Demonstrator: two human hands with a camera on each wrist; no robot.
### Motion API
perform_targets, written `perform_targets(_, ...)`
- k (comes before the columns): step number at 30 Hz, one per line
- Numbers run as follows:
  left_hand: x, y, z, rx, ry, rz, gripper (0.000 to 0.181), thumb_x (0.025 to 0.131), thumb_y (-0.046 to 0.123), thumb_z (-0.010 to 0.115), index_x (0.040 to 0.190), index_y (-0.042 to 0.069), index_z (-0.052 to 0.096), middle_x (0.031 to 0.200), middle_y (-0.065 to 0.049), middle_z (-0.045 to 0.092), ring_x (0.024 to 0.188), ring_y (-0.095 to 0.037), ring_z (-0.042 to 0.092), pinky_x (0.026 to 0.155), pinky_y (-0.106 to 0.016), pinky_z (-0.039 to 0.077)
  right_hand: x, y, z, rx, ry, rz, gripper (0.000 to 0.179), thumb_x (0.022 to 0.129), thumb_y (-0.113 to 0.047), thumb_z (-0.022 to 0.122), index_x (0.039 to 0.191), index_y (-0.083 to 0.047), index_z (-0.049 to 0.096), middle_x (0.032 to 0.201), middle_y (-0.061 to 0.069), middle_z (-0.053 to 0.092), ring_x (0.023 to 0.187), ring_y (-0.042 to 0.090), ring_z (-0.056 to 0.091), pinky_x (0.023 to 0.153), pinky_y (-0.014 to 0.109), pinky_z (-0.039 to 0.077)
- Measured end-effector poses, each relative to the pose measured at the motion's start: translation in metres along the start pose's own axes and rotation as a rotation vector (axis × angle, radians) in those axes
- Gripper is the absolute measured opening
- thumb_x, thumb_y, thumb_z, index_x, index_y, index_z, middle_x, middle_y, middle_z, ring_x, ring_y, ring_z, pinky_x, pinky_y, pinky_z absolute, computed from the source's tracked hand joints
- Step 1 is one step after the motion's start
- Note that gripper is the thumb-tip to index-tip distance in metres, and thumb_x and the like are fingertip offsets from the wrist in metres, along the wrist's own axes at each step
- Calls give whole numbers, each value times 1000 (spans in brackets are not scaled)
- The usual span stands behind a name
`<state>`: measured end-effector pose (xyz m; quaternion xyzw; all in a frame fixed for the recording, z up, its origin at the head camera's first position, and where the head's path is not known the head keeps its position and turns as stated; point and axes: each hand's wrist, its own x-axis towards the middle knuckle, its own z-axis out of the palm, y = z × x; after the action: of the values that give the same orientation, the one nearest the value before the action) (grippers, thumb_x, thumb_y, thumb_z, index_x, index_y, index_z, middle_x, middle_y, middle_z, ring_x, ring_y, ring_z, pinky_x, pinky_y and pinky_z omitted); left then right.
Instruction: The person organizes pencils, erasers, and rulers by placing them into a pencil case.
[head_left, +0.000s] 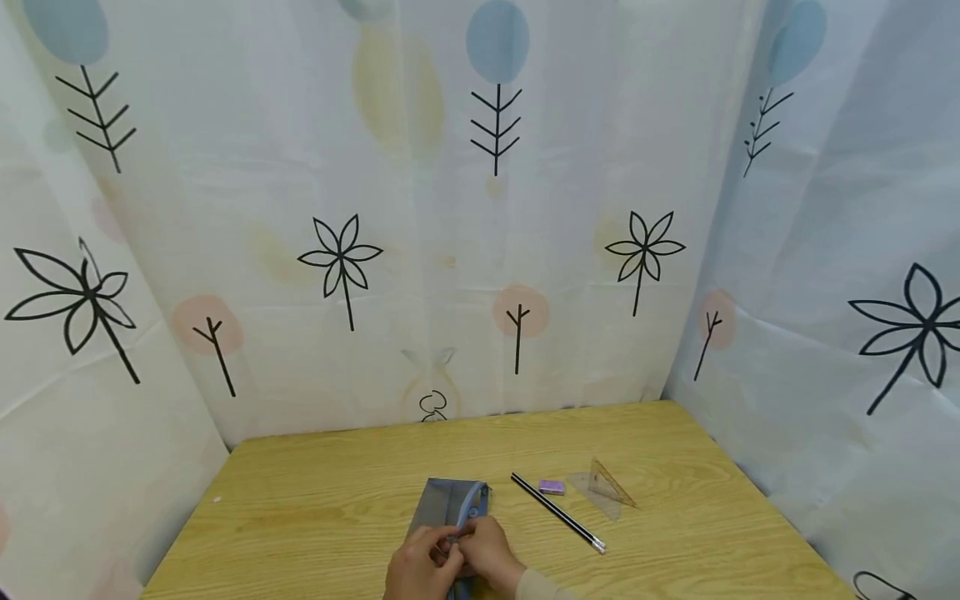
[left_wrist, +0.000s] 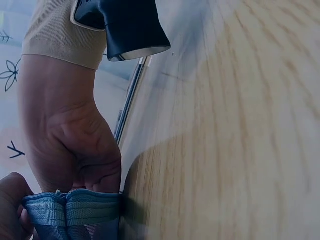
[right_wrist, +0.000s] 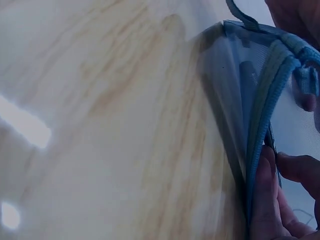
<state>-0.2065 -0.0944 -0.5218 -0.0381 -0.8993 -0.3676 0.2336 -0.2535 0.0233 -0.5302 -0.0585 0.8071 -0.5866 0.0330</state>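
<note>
A grey-blue mesh pencil case (head_left: 442, 502) with a blue zip lies at the front of the table, its zipped edge parted. My left hand (head_left: 422, 563) grips the case on its near left side, fingers curled at the zip. My right hand (head_left: 489, 552) pinches the edge of the opening from the right, close against the left fingers. In the right wrist view, fingers (right_wrist: 267, 192) hold the blue zip tape (right_wrist: 272, 85), and a dark slim item shows behind the mesh. The left wrist view shows the zip edge (left_wrist: 92, 200) in front of the right hand (left_wrist: 80, 145).
To the right of the case lie two black pencils (head_left: 558, 512) side by side, a purple eraser (head_left: 551, 487) and clear set squares (head_left: 603, 490), one overlapping another. The wood-grain table (head_left: 315, 500) is enclosed by patterned white curtains (head_left: 420, 208) at the back and sides.
</note>
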Motion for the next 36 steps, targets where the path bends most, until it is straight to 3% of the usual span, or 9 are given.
perform_targets(10,0,-1,0,8,-16,-10,15,74,15,75,88,18,78,71,15,53,56,6,48,53,-19,42,-1,0,-2,-4,5,-22,18,70,5,57,80,6,72,72,2,65,63,9,54,54,24,48)
perform_targets(16,0,0,1,20,-8,-22,15,74,15,76,88,18,78,71,15,53,56,5,49,53,-19,42,-4,-4,-23,140,-92,7,14,77,4,62,89,7,69,72,7,69,59,12,64,55,31,55)
perform_targets(18,0,0,1,23,17,-25,15,73,13,76,87,19,78,70,15,53,56,5,49,52,-19,42,-2,-4,-35,141,-109,13,15,79,3,64,93,7,67,75,7,70,60,14,67,55,32,57)
perform_targets(21,0,1,3,19,53,-37,17,71,11,76,85,20,78,69,16,53,56,6,50,52,-19,43,2,-4,-56,-14,-93,-61,16,79,1,67,94,7,66,76,5,67,62,13,63,56,29,55)
perform_targets(24,2,1,3,19,77,-61,19,69,10,75,83,22,78,68,18,53,56,6,50,52,-19,43,6,-4,-80,-244,-59,-130,14,79,-2,69,92,4,66,75,1,62,65,10,57,57,28,49)
perform_targets(28,3,-1,3,27,99,-78,19,68,10,74,82,23,77,68,18,53,56,7,49,52,-18,42,10,-1,-109,-492,-27,-144,13,82,-5,70,93,-1,67,74,-2,58,64,11,52,57,30,45)
perform_targets(32,4,-2,2,39,106,-78,19,68,10,74,82,23,77,68,18,52,56,7,49,52,-18,42,14,6,-127,-665,37,-159,12,80,-3,72,90,-3,67,74,-2,60,63,10,51,57,30,45)
perform_targets(36,4,-3,2,43,101,-80,19,69,10,74,83,23,77,68,18,51,56,7,48,52,-19,41,16,13,-136,-767,96,-171,13,75,-2,75,85,-4,67,74,-1,62,64,10,53,57,31,46)
